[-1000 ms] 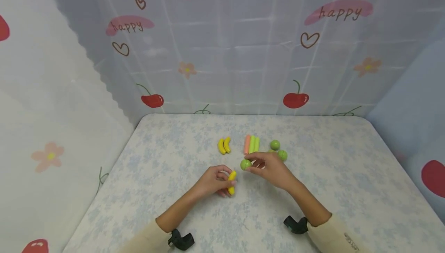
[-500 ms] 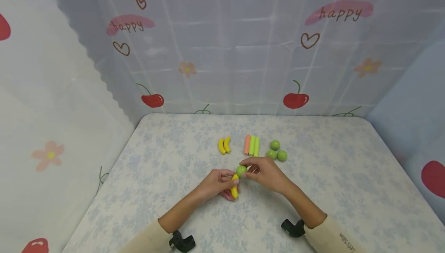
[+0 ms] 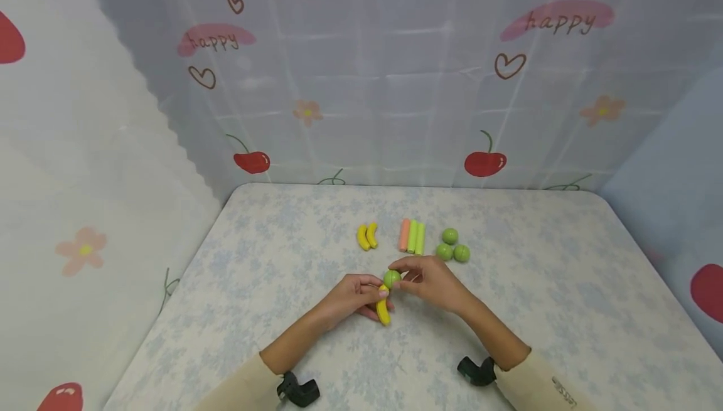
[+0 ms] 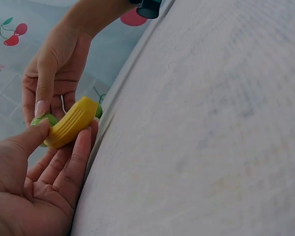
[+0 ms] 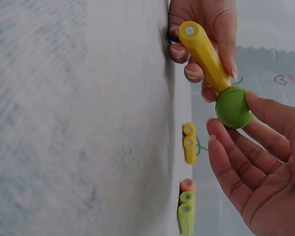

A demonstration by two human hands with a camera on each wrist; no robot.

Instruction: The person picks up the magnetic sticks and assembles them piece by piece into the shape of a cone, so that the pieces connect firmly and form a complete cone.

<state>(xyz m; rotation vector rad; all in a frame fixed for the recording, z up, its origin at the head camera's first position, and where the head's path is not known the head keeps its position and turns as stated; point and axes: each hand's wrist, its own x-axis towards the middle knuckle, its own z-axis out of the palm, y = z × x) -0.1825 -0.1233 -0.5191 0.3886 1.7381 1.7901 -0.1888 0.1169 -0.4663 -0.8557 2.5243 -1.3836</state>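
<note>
My left hand (image 3: 350, 298) pinches a curved yellow magnetic rod (image 3: 383, 312) between thumb and fingers, just above the table. A round grey disc shows on the rod's free end in the right wrist view. The thumb and fingers of my right hand (image 3: 432, 280) hold a green ball (image 5: 233, 108) against the rod's other end, where the two touch. Seen from the left wrist, the ribbed rod (image 4: 71, 125) hides part of the ball.
Beyond the hands lie two curved yellow rods (image 3: 367, 236), a row of one pink rod (image 3: 404, 235) and two light green rods (image 3: 415, 238), and three green balls (image 3: 444, 251). A printed curtain (image 3: 373, 85) hangs behind the table (image 3: 271, 241).
The right hand has brought the green ball left and nearer, onto the yellow rod's end. The left hand has shifted slightly right with the rod. Over the last half second both barely move.
</note>
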